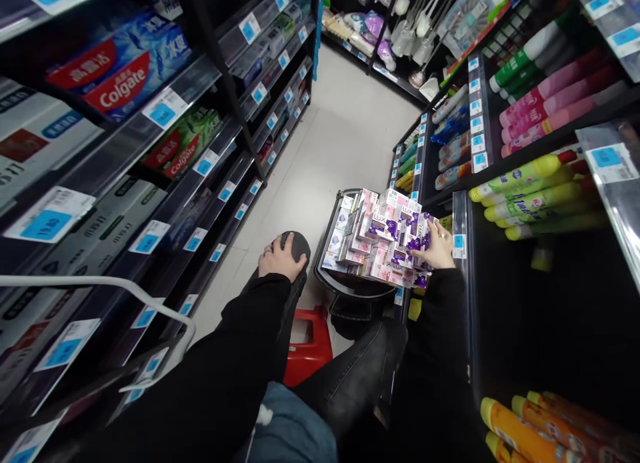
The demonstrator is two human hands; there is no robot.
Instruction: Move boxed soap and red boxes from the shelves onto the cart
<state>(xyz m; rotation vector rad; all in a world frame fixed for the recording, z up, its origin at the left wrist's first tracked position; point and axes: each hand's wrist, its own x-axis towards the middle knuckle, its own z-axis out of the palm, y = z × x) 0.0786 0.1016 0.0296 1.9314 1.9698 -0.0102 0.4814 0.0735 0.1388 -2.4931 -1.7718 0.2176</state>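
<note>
Your right grip [436,248] is at the right edge of the pile, thumb and fingers apart and set against 1 purple-printed LUX soap box [423,231]; whether they clamp it, you cannot tell from here. Your left grip [283,257] holds no box: its fingers lie spread over your left knee.

The pile of LUX boxes [381,227] sits on a black basket [327,276] and rises above its rim, in uneven layers, so a push from your thumb could well slide 1 or 2 boxes off the right side, toward the shelf. Snagging your knuckles on the shelf edge [460,229] just beside them could jolt the stack too.

The box at your fingers seems to run its long axis away from you, purple print up, though your hand covers part of it. Its clearer neighbour lies crosswise, left to right, dipping slightly at the right, LUX lettering upright to you. Below, a red plastic stool [325,339] stands on the pale floor [325,129].
</note>
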